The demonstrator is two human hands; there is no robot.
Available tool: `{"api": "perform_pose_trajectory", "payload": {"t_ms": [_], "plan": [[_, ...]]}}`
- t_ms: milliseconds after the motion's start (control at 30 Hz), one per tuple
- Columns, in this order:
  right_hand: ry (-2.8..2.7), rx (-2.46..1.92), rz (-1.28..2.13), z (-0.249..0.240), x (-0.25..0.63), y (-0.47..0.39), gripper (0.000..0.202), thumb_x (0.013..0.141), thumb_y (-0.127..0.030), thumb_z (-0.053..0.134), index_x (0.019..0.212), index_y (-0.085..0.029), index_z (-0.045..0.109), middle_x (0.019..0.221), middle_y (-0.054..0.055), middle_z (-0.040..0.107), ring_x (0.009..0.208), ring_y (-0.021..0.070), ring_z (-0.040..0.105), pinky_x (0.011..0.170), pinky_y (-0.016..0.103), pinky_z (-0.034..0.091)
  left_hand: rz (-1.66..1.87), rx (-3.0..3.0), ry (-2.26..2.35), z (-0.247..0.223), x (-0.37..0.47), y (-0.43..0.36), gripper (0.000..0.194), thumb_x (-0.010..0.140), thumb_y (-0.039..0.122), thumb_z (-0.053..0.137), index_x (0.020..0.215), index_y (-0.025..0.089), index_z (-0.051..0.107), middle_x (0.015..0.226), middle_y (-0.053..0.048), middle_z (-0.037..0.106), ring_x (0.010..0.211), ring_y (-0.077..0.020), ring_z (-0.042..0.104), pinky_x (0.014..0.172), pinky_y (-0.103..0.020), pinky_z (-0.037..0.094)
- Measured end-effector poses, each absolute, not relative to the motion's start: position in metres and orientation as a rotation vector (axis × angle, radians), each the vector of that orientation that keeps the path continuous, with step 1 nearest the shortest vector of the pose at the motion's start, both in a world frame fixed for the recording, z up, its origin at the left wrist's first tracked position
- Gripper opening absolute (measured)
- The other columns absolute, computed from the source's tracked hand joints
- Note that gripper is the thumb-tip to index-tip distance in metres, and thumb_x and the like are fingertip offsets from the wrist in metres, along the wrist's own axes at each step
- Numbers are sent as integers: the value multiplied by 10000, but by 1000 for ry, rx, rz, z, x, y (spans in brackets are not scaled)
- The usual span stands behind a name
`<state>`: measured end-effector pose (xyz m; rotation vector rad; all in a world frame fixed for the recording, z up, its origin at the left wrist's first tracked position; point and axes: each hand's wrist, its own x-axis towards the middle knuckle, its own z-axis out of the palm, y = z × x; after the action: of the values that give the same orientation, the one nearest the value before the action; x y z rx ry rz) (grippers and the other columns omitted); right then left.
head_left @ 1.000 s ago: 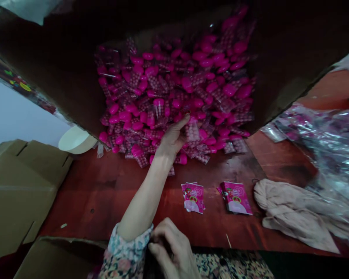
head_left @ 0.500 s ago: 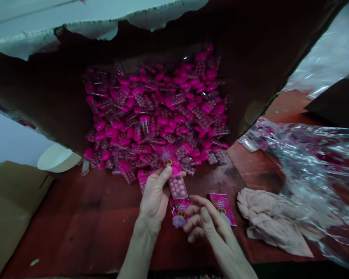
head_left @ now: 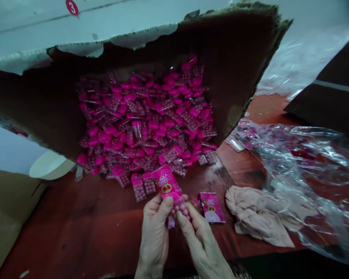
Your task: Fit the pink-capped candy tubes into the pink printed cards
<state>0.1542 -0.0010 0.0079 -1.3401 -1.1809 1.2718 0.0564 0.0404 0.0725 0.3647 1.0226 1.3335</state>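
Note:
A small clear candy box of pink balls, its upper part covered by a pink printed wrapper (head_left: 166,182), is held tilted above the table. My left hand (head_left: 155,223) pinches it from the left, thumb on the front. From the right, my right hand (head_left: 202,234) grips its lower end, with the thumb over the pink balls (head_left: 182,210). Just beyond lie two candy boxes (head_left: 139,190) with pink caps, side by side. Right of my right hand, a flat pink printed wrapper (head_left: 212,207) rests on the table. Another small piece is mostly hidden beneath my hands.
A large torn cardboard box (head_left: 238,77) lies open towards me, with a heap of pink-capped candy boxes (head_left: 151,124) spilling out. To the right are a beige cloth (head_left: 258,217) and clear plastic bags (head_left: 302,166). A white bowl (head_left: 50,166) and a carton (head_left: 11,213) stand left.
My right hand has moved up from open beside the candy box to grip its lower end. My left hand keeps its hold. The whole view has shifted slightly.

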Motion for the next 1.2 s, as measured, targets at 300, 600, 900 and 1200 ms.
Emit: {"api": "perform_pose_trajectory", "payload": {"t_ms": [300, 600, 900, 1200], "plan": [[-1414, -1294, 1140, 10, 145, -7, 387, 901, -421, 446, 1217, -219, 546, 1015, 88, 688, 901, 196, 659, 782, 271, 540, 1353, 427, 1071, 82, 47, 37, 226, 724, 286, 677, 863, 108, 691, 820, -131, 729, 848, -221, 663, 727, -277, 504], [-1389, -1277, 1085, 2, 145, -14, 402, 900, -415, 454, 1227, -196, 533, 1066, 104, 677, 951, 207, 649, 819, 285, 531, 1354, 245, 1008, 69, 59, 25, 235, 785, 326, 604, 868, 123, 689, 808, -124, 731, 996, -259, 622, 870, -356, 460], [-1546, -1318, 906, -3, 129, -12, 364, 923, -386, 405, 1201, -178, 514, 1046, 116, 675, 899, 205, 664, 760, 279, 545, 1297, 273, 1095, 63, 42, 20, 214, 780, 278, 614, 873, 113, 712, 904, -125, 722, 973, -247, 627, 872, -332, 461], [-1714, -1270, 694, -11, 137, -23, 298, 939, -341, 352, 1131, -215, 543, 1038, 112, 673, 938, 239, 640, 782, 325, 530, 1260, 260, 1058, 48, 41, 9, 204, 717, 298, 676, 851, 154, 731, 860, -117, 723, 894, -263, 644, 857, -371, 471]]}}
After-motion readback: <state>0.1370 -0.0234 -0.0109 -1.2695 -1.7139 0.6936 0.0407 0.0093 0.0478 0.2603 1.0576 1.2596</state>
